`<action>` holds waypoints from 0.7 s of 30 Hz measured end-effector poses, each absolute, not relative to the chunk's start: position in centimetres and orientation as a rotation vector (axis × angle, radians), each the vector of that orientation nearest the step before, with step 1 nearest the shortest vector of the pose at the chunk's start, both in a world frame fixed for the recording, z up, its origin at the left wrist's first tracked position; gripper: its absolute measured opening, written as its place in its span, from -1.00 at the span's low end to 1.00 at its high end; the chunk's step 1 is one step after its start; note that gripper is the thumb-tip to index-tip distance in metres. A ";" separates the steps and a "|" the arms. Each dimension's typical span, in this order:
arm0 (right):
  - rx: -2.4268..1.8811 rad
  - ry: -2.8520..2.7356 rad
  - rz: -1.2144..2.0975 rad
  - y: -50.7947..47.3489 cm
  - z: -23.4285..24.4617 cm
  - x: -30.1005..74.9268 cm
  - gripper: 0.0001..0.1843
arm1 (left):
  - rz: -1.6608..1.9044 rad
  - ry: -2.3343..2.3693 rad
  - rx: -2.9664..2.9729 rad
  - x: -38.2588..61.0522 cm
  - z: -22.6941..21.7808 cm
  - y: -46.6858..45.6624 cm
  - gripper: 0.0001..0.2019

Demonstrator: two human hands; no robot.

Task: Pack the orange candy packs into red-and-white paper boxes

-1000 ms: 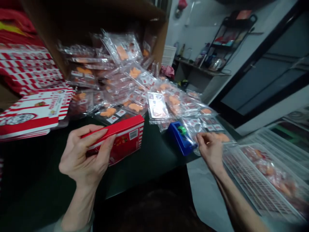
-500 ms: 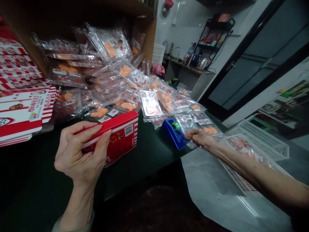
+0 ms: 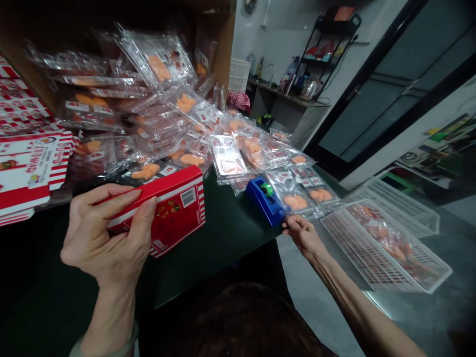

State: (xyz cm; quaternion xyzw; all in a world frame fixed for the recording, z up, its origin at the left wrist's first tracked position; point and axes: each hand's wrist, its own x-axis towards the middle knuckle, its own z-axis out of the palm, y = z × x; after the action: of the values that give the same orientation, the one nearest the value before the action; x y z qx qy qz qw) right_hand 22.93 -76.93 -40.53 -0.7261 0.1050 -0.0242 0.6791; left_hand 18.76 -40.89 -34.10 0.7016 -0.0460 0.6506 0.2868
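My left hand point(image 3: 111, 233) is closed around a flat red cardboard box point(image 3: 174, 213) with white stripes and a barcode, held tilted above the dark green table point(image 3: 219, 238). At the front end of a blue tape dispenser point(image 3: 266, 203) is my right hand point(image 3: 303, 235), its thumb and fingers pinched on the end of the tape. The clear strip itself hardly shows. A green-cored roll point(image 3: 266, 189) sits in the dispenser. Beside it lie clear plastic packs point(image 3: 295, 201) with orange pieces inside.
A large cardboard carton point(image 3: 223, 44) spills a heap of clear packs point(image 3: 156, 119) onto the table. Striped flat boxes point(image 3: 29, 163) are stacked at the left. White plastic baskets point(image 3: 357, 253) stand at the right, one holding packs. Behind are a counter point(image 3: 290, 94) and a dark-framed door point(image 3: 386, 94).
My right hand has moved down slightly at the dispenser's front end, and its forearm has swung lower, uncovering the basket. The box stays in my left hand; the view has shifted slightly.
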 end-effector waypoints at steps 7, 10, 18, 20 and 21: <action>-2.035 0.277 -0.010 -78.1 -40.1 22.9 -0.76 | 1.631 -0.097 1.909 17.8 -33.7 -41.8 -0.71; -2.112 0.066 -0.035 -75.5 -37.7 21.3 -0.78 | 1.560 -0.121 1.940 17.3 -33.3 -42.8 -0.77; -1.327 -0.464 0.344 -59.8 -28.5 19.3 -0.60 | 1.549 -0.227 1.914 16.8 -33.1 -45.6 -0.80; -1.317 -0.372 0.413 -58.2 -28.4 19.5 -0.55 | 1.548 -0.232 1.904 16.6 -33.2 -46.1 -0.80; -1.329 -0.315 0.446 -57.9 -28.5 19.6 -0.53 | 1.551 -0.233 1.903 16.5 -33.3 -46.3 -0.81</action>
State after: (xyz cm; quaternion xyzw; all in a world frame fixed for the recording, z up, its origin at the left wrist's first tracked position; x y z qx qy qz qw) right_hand 19.59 -57.87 -28.54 -0.6089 -0.1443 0.2043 0.7528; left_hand 16.53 -46.28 -33.29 0.7281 -0.0892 0.5933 0.3315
